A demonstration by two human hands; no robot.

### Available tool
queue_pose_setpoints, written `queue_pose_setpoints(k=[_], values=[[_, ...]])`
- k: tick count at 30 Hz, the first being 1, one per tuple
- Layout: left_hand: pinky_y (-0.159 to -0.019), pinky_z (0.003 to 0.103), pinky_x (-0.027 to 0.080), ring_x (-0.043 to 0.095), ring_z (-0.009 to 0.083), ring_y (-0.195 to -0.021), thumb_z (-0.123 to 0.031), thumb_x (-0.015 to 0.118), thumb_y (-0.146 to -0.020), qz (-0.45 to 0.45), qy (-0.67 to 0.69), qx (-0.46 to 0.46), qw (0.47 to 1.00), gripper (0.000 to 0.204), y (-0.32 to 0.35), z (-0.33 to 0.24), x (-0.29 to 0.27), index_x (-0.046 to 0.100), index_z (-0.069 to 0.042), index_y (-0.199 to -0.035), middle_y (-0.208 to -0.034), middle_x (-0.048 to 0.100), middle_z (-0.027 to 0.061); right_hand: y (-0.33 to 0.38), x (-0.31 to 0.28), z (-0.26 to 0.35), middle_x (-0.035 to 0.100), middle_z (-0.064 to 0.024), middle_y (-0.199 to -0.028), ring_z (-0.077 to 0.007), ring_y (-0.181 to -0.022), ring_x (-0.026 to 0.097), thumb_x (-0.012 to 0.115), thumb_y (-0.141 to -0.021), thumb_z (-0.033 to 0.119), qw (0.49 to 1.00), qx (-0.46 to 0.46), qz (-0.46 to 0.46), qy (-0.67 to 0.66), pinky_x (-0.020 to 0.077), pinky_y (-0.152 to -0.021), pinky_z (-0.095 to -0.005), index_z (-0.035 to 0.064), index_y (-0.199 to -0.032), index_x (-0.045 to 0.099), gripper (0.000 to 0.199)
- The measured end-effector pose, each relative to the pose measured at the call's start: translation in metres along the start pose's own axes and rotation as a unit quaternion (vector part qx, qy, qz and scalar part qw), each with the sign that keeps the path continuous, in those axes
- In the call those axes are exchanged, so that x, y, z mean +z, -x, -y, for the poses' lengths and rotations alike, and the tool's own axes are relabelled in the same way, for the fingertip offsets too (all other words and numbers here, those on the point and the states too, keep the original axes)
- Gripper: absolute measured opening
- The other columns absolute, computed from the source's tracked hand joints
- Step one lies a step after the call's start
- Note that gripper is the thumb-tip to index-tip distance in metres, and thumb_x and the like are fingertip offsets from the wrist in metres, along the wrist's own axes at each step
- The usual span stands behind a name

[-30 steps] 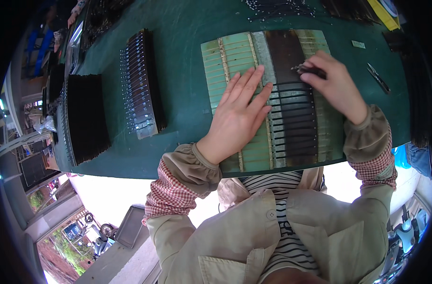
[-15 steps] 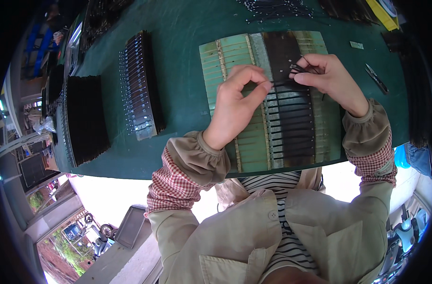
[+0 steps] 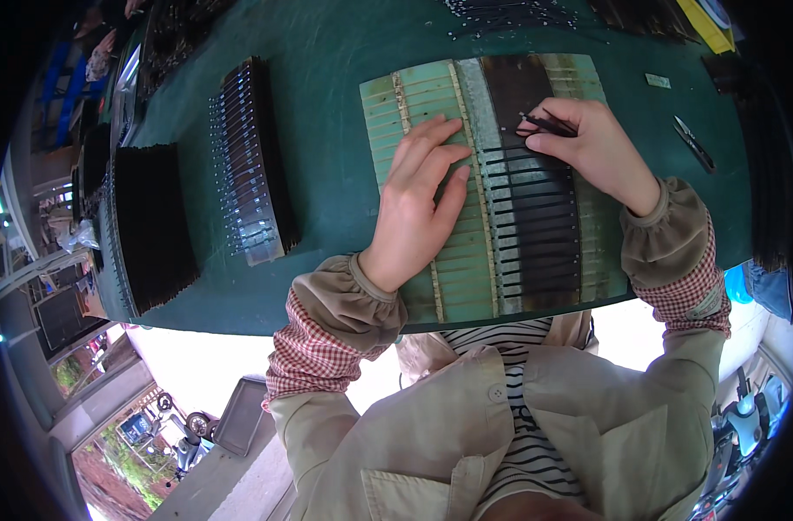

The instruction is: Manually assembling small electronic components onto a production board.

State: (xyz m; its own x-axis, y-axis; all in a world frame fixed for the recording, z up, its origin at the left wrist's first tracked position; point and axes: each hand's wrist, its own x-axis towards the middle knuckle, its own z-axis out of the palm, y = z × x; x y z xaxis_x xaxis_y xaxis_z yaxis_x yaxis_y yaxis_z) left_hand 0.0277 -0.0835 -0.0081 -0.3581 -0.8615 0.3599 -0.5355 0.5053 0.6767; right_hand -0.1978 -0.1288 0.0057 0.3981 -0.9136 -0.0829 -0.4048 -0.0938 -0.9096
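Green slatted board lies on the dark green table directly in front of the person, long axis running near to far; dark band along its right half follows the same axis. Laid dark strips cross that band left to right in a row up its near and middle part; far end of the band shows no such row. Key relation: the right hand is the nearer one to the far end of this row, its fingertips over the band just beyond the last laid strip; the left hand lies to the left, over the slats. Right hand: thumb and fingers pinched on a few dark thin pieces, pointing leftward; exact count unclear. Left hand: palm down, fingers extended and slightly parted, no object visible in it; appears to rest on the board, contact under the palm not visible. Snips lie apart, to the right of the board.
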Motion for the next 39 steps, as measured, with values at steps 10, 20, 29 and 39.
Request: queue_pose_setpoints(k=[10,20,29,39], values=[[-0.096,0.041,0.038,0.045,0.0343,-0.117,-0.002,0.059,-0.08,0.051,-0.134,0.057,0.988,0.03,0.002,-0.011,0.005,0.057,-0.002,-0.11,-0.124,0.05,0.0153,0.008,0.0,0.005,0.062,-0.0108,-0.08,-0.02,-0.073,0.061,0.064,-0.077,0.007,0.98,-0.065,-0.057,0.181,0.0449,-0.064,-0.0314,-0.0023,-0.086,0.058,0.014],[-0.09,0.029,0.04,0.054,0.0185,-0.103,-0.005,0.06,-0.084,0.051,0.242,-0.152,0.957,0.016,-0.028,-0.012,0.01,0.057,0.0,-0.1,-0.1,0.061,0.0089,0.001,-0.013,0.016,0.06,-0.0017,-0.084,-0.0074,-0.076,0.053,0.062,-0.083,0.008,0.995,-0.029,0.058,-0.074,0.0433,-0.067,-0.0218,-0.0054,-0.092,0.061,0.017],[-0.088,0.031,0.042,0.055,0.0221,-0.104,0.0,0.059,-0.083,-0.018,0.133,-0.071,0.988,0.011,-0.016,0.004,0.003,0.059,0.001,-0.094,-0.102,0.061,0.0094,-0.003,-0.018,0.003,0.061,-0.0024,-0.079,-0.0058,-0.073,0.051,0.064,-0.081,0.009,0.998,0.02,0.028,-0.053,0.043,-0.069,-0.0208,-0.0046,-0.094,0.064,0.02],[-0.092,0.036,0.041,0.052,0.03,-0.113,0.001,0.058,-0.081,-0.029,0.027,-0.019,0.999,0.014,-0.006,0.011,-0.003,0.06,0.001,-0.095,-0.111,0.06,0.0133,-0.007,-0.01,-0.005,0.063,-0.0072,-0.081,-0.0104,-0.073,0.055,0.064,-0.08,0.008,1.0,-0.006,-0.001,-0.001,0.0447,-0.07,-0.0247,-0.0045,-0.093,0.063,0.018]])
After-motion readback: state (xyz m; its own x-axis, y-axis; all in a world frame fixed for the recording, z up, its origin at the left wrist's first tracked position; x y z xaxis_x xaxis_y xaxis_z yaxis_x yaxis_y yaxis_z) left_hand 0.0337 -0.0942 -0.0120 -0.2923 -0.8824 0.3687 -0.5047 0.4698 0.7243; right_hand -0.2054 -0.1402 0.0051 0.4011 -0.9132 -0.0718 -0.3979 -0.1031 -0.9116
